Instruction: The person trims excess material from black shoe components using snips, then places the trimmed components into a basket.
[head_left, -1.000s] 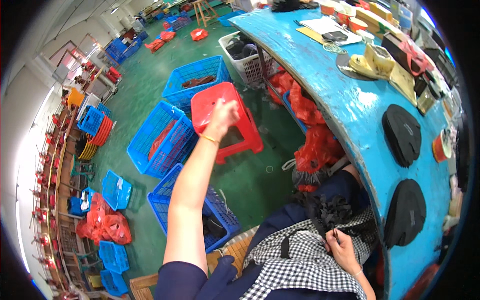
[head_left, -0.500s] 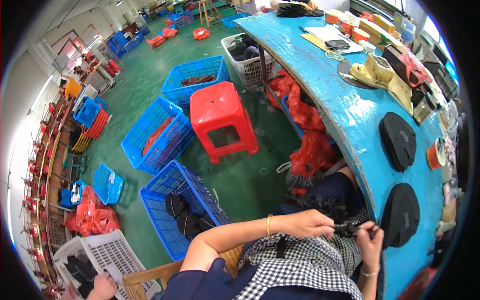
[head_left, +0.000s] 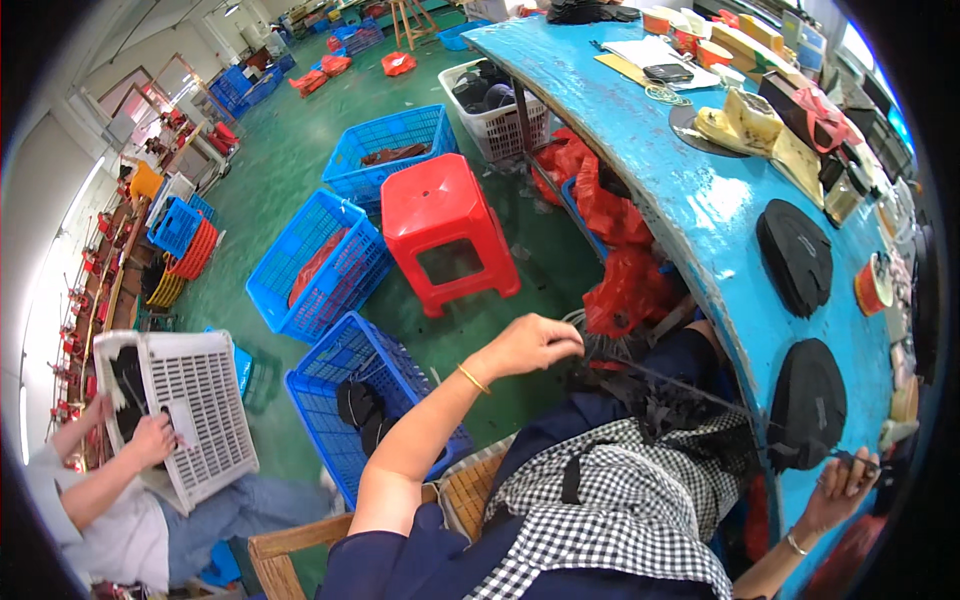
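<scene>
My left hand (head_left: 530, 342) is raised over the lap with its fingers pinched together. From its fingertips a thin dark strip (head_left: 690, 387) stretches right toward the table edge; where its far end lies I cannot tell. Beyond that edge, at the lower right, my right hand (head_left: 842, 488) is closed over the table around a small dark thing too blurred to name. Just left of it lies a stack of black rounded fabric pieces (head_left: 808, 395). A similar black stack (head_left: 796, 258) lies farther up. Dark scraps (head_left: 668, 402) rest on my lap above a checked apron (head_left: 610, 480).
A blue table (head_left: 715, 225) curves along the right, with cups, tape and papers. Red stool (head_left: 435, 205), blue crates (head_left: 300, 400) and red bags (head_left: 630, 290) stand around it. At left, another person's hands (head_left: 152, 440) hold a white basket (head_left: 205, 400).
My hands, close together before, are now far apart: the left up and leftward, the right out over the table. The other person at left has lifted the white basket.
</scene>
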